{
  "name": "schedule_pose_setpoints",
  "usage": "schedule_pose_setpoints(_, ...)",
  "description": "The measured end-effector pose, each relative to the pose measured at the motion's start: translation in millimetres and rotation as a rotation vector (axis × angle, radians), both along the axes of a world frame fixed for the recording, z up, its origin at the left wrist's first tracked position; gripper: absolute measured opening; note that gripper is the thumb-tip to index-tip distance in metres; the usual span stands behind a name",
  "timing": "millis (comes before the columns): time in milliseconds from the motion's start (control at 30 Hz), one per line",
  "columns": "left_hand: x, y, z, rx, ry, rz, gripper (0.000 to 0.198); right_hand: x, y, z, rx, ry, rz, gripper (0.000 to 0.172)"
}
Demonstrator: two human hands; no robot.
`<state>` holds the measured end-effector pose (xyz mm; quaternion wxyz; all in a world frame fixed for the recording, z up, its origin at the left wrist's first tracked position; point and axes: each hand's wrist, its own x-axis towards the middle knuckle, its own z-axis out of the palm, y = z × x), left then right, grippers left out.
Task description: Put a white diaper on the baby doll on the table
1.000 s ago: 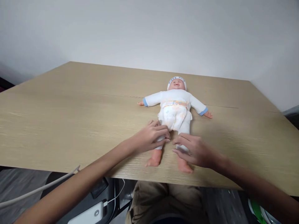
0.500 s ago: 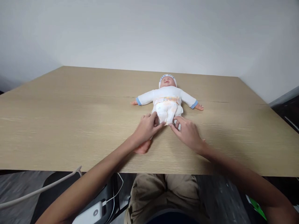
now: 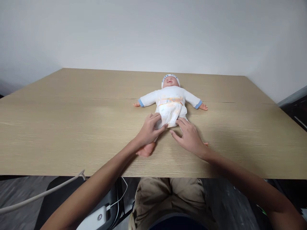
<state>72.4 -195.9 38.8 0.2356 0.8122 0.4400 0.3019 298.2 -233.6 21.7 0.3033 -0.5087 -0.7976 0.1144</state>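
A baby doll (image 3: 170, 92) lies on its back, head toward the wall, arms spread and legs toward me. It wears a white top with blue cuffs, a lettered white headband and a white diaper (image 3: 169, 113) with an orange-printed waistband. My left hand (image 3: 150, 130) grips the diaper around the leg opening on the left, its thumb at the lower edge near the crotch. The fingertips of my right hand (image 3: 188, 135) touch the diaper's other leg opening, while its thumb stands apart from the cloth. Below my left wrist shows one doll foot (image 3: 146, 150); my right hand mostly covers the other.
The doll rests on a wide wooden table (image 3: 96, 127) that reaches back to a pale wall (image 3: 153, 35). Below the front edge at left are a white device (image 3: 93, 218) with a cable and a thick pale cord (image 3: 43, 194). A dark object (image 3: 296, 111) stands beyond the right edge.
My right thumb has come away from the diaper's lower edge, and those fingers have spread. My left hand stays at its leg opening. The view has shifted slightly.
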Motion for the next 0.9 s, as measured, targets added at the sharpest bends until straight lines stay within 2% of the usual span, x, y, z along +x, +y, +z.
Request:
schedule_pose_setpoints(167, 1, 3, -1.6, -0.07, -0.038, 0.04, 0.028, -2, 7, 0.5, -0.105, 0.051, -0.063, 0.026)
schedule_pose_setpoints(333, -2, 0, -1.2, -0.12, -0.097, 0.099, 0.033, 7, 14, -0.5, -0.166, 0.417, -0.14, 0.039)
schedule_pose_setpoints(433, -7, -1, -4.6, -0.188, -0.191, 0.126, 0.034, 17, 14, -0.3, -0.218, 0.532, -0.187, 0.046)
schedule_pose_setpoints(567, -10, -3, -10.2, -0.271, -0.34, 0.155, 0.042, 23, 11, 1.6, -0.206, 0.466, -0.2, 0.036)
schedule_pose_setpoints(667, -8, -8, -10.6, -0.3, -0.356, 0.194, 0.046, 23, 9, 3.4, -0.168, 0.396, -0.174, 0.027)
schedule_pose_setpoints(900, -6, -7, -1.1, -0.35, -0.348, 0.159, 0.035, 21, 15, 3.6, -0.078, 0.182, -0.082, 0.018)
